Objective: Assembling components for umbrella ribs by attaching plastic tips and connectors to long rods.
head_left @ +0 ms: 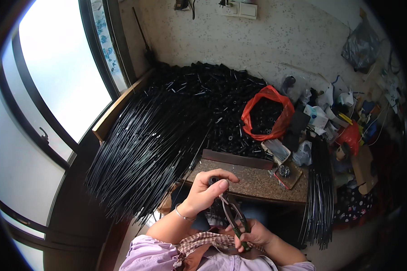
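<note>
In front of my body, my left hand point(207, 190) is closed around a small black cylindrical piece point(213, 180), its round end showing between thumb and fingers. Lower and to the right, my right hand point(255, 235) grips the dark green handles of a pair of pliers point(231, 216). The metal jaws reach up to my left thumb, close beside the black piece. Whether the jaws touch it or hold anything, I cannot tell.
A speckled worktable point(239, 177) bears a heap of small black parts point(230, 117), and a bundle of thin black rods point(140, 149) fans out left. An open red bag point(285, 115) holds more parts. More rods point(319, 198) hang right, near assorted clutter point(343, 117).
</note>
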`<state>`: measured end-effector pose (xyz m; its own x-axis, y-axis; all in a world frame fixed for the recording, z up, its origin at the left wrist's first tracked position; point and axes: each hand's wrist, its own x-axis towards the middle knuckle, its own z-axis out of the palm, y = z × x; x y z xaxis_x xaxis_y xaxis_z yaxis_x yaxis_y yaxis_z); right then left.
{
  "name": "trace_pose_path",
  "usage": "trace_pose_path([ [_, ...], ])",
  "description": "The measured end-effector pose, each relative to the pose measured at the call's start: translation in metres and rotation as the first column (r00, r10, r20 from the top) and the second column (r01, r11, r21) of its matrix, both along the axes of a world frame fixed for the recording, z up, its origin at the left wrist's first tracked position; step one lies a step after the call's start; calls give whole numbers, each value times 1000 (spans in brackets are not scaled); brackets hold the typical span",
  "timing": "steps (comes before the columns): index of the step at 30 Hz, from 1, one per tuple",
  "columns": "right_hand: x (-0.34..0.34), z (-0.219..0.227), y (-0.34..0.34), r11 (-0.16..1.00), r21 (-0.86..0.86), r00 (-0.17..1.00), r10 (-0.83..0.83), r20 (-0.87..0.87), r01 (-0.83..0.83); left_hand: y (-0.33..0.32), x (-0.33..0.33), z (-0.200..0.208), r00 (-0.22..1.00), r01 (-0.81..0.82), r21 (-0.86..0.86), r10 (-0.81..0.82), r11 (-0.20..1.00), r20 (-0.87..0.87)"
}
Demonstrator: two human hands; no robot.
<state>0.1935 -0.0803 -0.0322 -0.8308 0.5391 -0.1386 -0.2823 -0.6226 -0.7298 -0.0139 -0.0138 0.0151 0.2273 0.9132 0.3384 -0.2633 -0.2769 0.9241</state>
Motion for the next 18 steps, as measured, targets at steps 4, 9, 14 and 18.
trace_pose_path([
  [4, -3, 25, 17, 318, 946, 568, -769, 293, -58, -4, -10, 1, 997, -80, 45, 78, 996, 28],
  [9, 21, 53, 15, 726, 680, 688, -443, 576, -102, -1, -14, 8, 994, -101, 132, 105, 986, -23],
  [14, 27, -12, 18, 972, -53, 972, 231, 52, -228, 5, 6, 16, 991, 48, 312, -5, 949, -136],
  [18, 3, 16, 24, 406, 914, 640, -698, 322, -16, 7, -7, 10, 971, -106, 354, 174, 929, -166],
])
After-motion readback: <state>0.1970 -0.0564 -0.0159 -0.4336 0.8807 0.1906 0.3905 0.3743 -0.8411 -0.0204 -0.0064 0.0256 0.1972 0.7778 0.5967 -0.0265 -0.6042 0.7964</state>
